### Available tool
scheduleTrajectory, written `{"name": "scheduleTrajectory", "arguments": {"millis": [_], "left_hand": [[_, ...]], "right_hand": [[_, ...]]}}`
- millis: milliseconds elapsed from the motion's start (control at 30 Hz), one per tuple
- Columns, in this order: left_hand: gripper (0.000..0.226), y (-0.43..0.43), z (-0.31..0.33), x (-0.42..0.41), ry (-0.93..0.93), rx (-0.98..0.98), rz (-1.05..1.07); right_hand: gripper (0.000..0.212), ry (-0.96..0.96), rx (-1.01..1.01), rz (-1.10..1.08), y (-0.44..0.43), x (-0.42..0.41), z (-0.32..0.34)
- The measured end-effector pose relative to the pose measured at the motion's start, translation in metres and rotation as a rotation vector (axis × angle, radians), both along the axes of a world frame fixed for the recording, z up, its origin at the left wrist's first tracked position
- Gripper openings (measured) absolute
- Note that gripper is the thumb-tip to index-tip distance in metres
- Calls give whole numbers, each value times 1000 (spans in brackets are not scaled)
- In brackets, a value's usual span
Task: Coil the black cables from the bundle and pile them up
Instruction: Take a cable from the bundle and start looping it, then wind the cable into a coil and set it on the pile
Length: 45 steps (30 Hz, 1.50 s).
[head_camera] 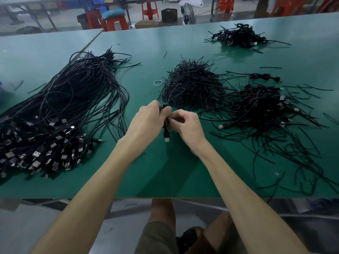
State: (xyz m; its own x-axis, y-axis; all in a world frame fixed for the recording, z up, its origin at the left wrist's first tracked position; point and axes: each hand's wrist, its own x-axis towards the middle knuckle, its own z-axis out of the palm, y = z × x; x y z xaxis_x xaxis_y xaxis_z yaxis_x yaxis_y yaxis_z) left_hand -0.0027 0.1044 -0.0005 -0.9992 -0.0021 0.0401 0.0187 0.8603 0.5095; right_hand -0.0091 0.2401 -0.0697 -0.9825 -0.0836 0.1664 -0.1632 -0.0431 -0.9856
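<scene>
The left hand (150, 116) and right hand (187, 125) pinch one cable (166, 125) mid-frame; a small pile (256, 105) sits right, but the big bundle (64, 107) left looks mostly undone.

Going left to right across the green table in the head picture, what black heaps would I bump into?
First the bundle of loose cables → heap of short black ties → pile of coiled cables.

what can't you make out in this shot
1. Head view: coiled cable, mostly hidden by the left hand and right hand gripping it; tied or not, unclear.
2. Head view: cable bundle, cut off by the left edge.
3. Head view: far pile, too small to count its coils.
</scene>
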Motion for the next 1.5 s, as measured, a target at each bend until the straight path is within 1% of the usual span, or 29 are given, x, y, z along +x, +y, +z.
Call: {"name": "scheduleTrajectory", "arguments": {"millis": [133,233,300,367,467,533,600,667,733,800,867,933,1033,1067,1133,1200,1267,1300,1333,1433,1500], "left_hand": [[24,-7,-9,2,-1,157,-80],[25,-14,-11,7,35,260,-107],[27,-19,-12,9,30,337,-109],[23,-24,-13,12,20,406,-99],[23,-31,-17,18,43,467,-35],[25,-34,-20,22,70,504,-17],[22,-32,-21,27,81,546,-46],[16,-24,-22,31,68,558,-120],[9,-15,-21,35,40,561,-217],[4,-10,-19,36,35,502,-294],[8,-13,-16,34,66,375,-289],[20,-25,-16,29,122,241,-203],[47,-50,-18,23,159,18,-44],[52,-58,-19,21,167,-57,1],[55,-73,-23,18,162,-185,54],[53,-85,-27,14,91,-259,57],[51,-91,-31,12,22,-274,20],[48,-93,-33,12,15,-275,7],[42,-94,-34,12,21,-269,0],[16,-97,-35,14,43,-201,-19],[5,-96,-33,16,74,-157,-39]], "right_hand": [[12,-7,-45,21,1,2,1],[26,-15,-60,2,1,3,4],[24,-24,-63,-8,1,5,7],[21,-35,-54,1,0,8,10],[24,-38,-12,0,-2,12,15],[24,-68,-54,-41,-2,20,14],[22,-91,-80,-64,0,31,11],[20,-73,-3,-75,4,43,7],[20,-78,37,-136,11,51,10],[22,-95,26,-224,25,53,17],[22,-90,-2,-295,45,52,28],[22,-69,29,-393,70,47,41],[33,-52,71,-563,110,32,59],[36,-61,57,-616,122,26,64],[40,-104,17,-703,143,15,70],[37,-159,15,-773,159,7,69],[29,-185,73,-821,168,3,61],[28,-193,87,-840,170,1,57],[29,-196,91,-854,170,-1,53],[32,-176,120,-874,168,-6,46],[33,-187,121,-880,168,-8,45]]}}
